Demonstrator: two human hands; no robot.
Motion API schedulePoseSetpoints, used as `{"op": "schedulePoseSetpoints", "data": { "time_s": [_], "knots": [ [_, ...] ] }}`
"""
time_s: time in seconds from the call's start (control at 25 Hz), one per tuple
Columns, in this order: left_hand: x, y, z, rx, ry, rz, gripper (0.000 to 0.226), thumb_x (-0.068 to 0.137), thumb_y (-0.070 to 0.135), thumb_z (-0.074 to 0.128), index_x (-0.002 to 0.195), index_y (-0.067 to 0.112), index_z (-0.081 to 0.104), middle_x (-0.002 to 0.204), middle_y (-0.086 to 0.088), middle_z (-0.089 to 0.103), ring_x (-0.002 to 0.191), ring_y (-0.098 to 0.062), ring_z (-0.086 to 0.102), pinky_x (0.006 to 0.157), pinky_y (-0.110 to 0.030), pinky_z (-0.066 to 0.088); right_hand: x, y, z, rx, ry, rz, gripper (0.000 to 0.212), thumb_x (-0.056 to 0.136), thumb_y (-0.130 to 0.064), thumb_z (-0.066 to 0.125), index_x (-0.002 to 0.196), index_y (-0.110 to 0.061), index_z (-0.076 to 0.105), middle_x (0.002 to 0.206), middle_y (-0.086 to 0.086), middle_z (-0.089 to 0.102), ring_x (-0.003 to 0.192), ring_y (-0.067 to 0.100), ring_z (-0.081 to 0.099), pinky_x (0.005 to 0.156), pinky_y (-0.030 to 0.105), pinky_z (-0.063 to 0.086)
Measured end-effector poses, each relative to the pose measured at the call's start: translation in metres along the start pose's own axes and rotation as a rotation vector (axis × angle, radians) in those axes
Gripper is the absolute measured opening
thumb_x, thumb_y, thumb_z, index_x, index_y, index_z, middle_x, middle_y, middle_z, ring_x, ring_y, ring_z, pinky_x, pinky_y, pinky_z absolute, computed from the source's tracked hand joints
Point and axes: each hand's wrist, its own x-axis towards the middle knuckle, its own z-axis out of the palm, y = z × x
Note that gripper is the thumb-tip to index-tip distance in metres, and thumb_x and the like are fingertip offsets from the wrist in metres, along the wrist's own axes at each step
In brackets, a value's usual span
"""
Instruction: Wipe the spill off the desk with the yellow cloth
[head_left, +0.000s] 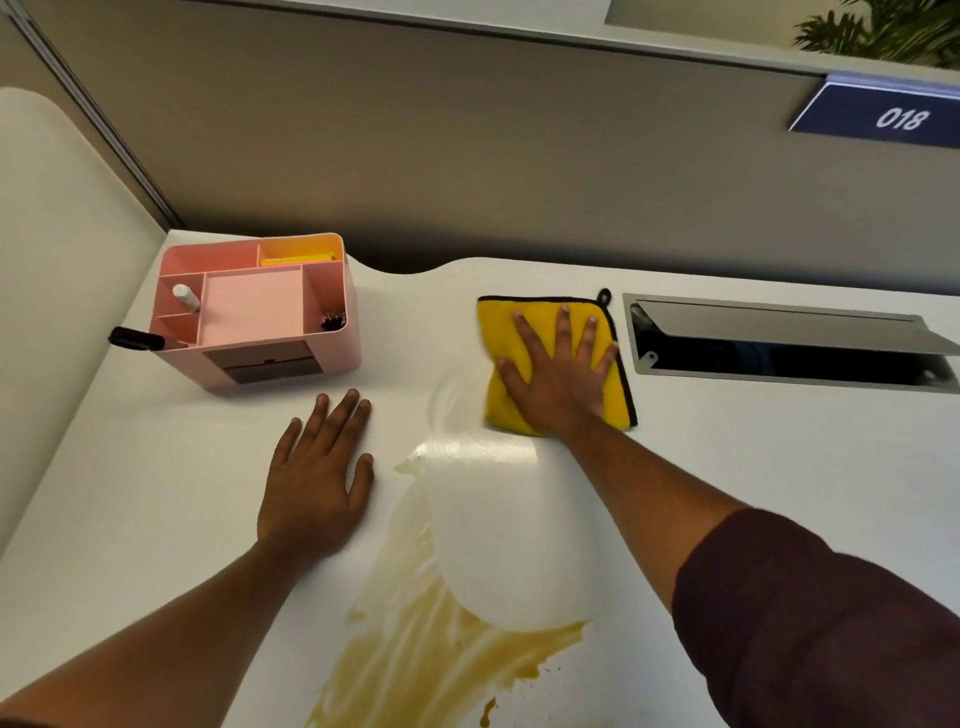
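Note:
A yellow cloth (501, 322) with a black edge lies flat on the white desk (753, 467), far of centre. My right hand (558, 371) presses on it palm down with the fingers spread. A brownish spill (410, 639) streaks the desk near me, with a pale wiped oval (509, 540) running through it up toward the cloth. My left hand (319, 467) rests flat on the bare desk to the left of the spill, fingers together, holding nothing.
A pink desk organiser (270, 364) with pens stands at the back left; a black marker (136, 339) sticks out from its left side. An open cable hatch (779, 345) sits in the desk right of the cloth. A grey partition (467, 156) backs the desk.

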Motion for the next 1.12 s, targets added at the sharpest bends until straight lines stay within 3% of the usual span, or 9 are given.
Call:
{"op": "schedulePoseSetpoints", "data": {
  "time_s": [0.2, 0.44, 0.64, 0.88, 1.12],
  "knots": [
    [-0.001, 0.0, -0.001, 0.01, 0.003, 0.002, 0.064, 0.099, 0.041, 0.027, 0.162, 0.032, 0.017, 0.17, 0.013, 0.014, 0.16, -0.013, 0.005, 0.128, -0.042, 0.014, -0.02, -0.036, 0.005, -0.047, -0.005, -0.284, 0.069, 0.101, -0.071, 0.02, 0.167, -0.051, 0.012, 0.18, 0.008, 0.006, 0.164, 0.047, -0.001, 0.123, 0.077, 0.005],
    [-0.001, -0.004, -0.001, -0.017, 0.049, 0.044, 0.064, 0.093, 0.031, 0.029, 0.156, 0.021, 0.037, 0.168, 0.005, 0.027, 0.158, -0.02, 0.018, 0.125, -0.045, 0.02, -0.105, -0.091, 0.03, -0.023, -0.005, -0.444, 0.073, 0.097, -0.069, 0.026, 0.166, -0.047, 0.021, 0.18, 0.003, 0.009, 0.165, 0.043, 0.001, 0.126, 0.072, -0.003],
    [-0.011, -0.002, -0.003, -0.051, -0.022, 0.054, 0.07, 0.094, 0.038, 0.026, 0.161, 0.018, 0.026, 0.169, 0.005, 0.017, 0.158, -0.018, 0.012, 0.127, -0.044, 0.011, -0.176, -0.069, 0.034, -0.012, 0.018, -0.51, 0.074, 0.097, -0.064, 0.038, 0.167, -0.043, 0.024, 0.18, -0.003, 0.01, 0.166, 0.036, 0.002, 0.128, 0.068, 0.0],
    [-0.115, 0.009, 0.002, -0.05, -0.023, -0.085, 0.063, 0.103, 0.046, 0.014, 0.163, 0.029, 0.008, 0.171, 0.012, 0.006, 0.159, -0.011, 0.001, 0.128, -0.041, 0.008, -0.245, 0.037, 0.023, -0.014, 0.036, -0.33, 0.072, 0.1, -0.061, 0.041, 0.167, -0.041, 0.024, 0.179, -0.005, 0.013, 0.167, 0.033, 0.007, 0.127, 0.069, 0.016],
    [-0.15, 0.013, -0.002, -0.042, -0.037, -0.13, 0.062, 0.103, 0.049, 0.011, 0.162, 0.034, 0.004, 0.171, 0.016, 0.003, 0.159, -0.008, -0.002, 0.128, -0.039, 0.006, -0.28, 0.132, 0.011, -0.051, 0.066, -0.022, 0.074, 0.1, -0.066, 0.037, 0.167, -0.039, 0.026, 0.179, -0.002, 0.018, 0.165, 0.035, 0.013, 0.126, 0.068, 0.018]
  ]
}}
